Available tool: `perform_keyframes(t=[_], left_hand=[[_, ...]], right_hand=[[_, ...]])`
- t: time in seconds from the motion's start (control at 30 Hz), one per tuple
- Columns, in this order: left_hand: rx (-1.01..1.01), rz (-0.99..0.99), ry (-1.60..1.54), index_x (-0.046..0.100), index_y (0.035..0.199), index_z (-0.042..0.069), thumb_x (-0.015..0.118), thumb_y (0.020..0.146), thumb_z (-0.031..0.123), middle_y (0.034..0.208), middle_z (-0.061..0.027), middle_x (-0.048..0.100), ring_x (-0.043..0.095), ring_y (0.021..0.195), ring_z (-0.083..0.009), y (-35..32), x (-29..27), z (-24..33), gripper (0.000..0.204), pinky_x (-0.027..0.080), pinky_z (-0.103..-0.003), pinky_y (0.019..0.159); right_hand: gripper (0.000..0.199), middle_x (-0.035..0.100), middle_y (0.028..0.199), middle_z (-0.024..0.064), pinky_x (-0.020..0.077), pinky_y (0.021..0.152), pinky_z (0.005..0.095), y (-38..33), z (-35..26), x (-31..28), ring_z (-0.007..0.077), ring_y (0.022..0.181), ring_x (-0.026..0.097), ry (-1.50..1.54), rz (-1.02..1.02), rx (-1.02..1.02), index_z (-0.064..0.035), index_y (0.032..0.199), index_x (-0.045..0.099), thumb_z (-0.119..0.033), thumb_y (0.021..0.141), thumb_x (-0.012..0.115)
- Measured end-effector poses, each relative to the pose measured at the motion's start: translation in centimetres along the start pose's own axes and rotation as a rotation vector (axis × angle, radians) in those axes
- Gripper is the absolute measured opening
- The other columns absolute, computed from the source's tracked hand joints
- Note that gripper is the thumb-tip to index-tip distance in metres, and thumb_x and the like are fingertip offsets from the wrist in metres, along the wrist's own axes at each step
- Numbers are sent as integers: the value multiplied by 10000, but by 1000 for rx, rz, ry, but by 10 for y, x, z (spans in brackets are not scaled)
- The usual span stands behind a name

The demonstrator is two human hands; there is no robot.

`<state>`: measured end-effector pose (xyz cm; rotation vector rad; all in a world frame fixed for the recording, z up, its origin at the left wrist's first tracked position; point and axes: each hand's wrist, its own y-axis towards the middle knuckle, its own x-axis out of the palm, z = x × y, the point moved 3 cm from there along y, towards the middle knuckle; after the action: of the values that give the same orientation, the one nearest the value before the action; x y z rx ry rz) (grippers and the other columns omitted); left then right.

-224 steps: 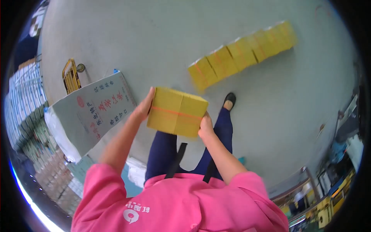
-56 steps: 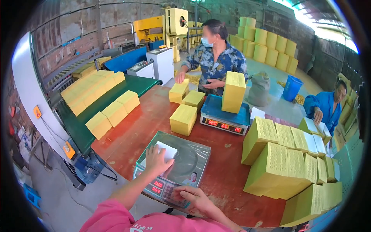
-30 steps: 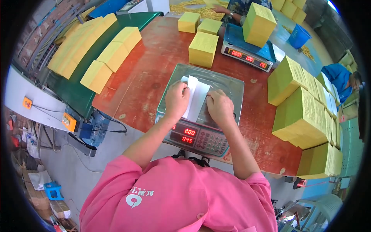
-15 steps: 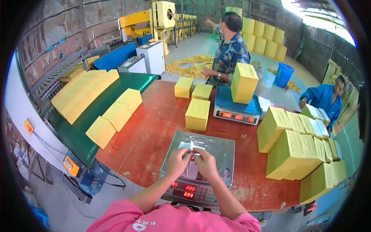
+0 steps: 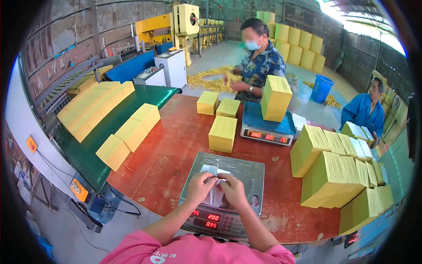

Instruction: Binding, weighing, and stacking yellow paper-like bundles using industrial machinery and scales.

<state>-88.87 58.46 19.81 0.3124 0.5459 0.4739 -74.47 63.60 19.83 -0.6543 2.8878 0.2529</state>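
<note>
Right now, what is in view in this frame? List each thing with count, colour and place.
white paper slips: a few, white, on the near scale's pan, pinched by both hands
near scale: one, steel pan with red readouts, front edge of the table
far scale: one, blue top, mid table, carrying one tall yellow stack
table: one, red-brown, centre
yellow bundles on table: three, yellow, beyond the near scale
yellow stacks at right: many, yellow, right side of the table
conveyor: one, green, left, lined with yellow bundles
blue bin: one, blue, floor far right
co-workers: two, across the table and far right
left hand: own, fingers on the slips
right hand: own, fingers on the slips
</note>
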Motion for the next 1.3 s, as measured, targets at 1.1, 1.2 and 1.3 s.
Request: perform_keyframes(t=[1.1,1.2,1.3], left_hand=[[-123,-73,-439,619,982,4,627,902,93,932,-34,588,570,889,-100,-17,-44,60,120,458,-254,780],[70,-73,-344,595,1048,17,627,894,61,990,-17,555,561,929,-95,-17,-45,68,163,459,-242,805],[-5,-100,-510,595,1086,26,655,883,101,1008,-43,589,573,964,-133,-17,-41,63,225,460,-281,841]], right_hand=[[477,596,1183,146,545,778,293,-35,-55,11,146,955,615,418,-88,-49,87,1321,464,-154,936,608],[442,619,1090,90,522,783,269,-35,-63,12,108,888,598,417,-29,-94,79,1281,500,-129,915,632],[306,640,990,72,511,757,260,-38,-75,12,95,846,589,515,50,-42,64,1161,570,-102,909,627]])
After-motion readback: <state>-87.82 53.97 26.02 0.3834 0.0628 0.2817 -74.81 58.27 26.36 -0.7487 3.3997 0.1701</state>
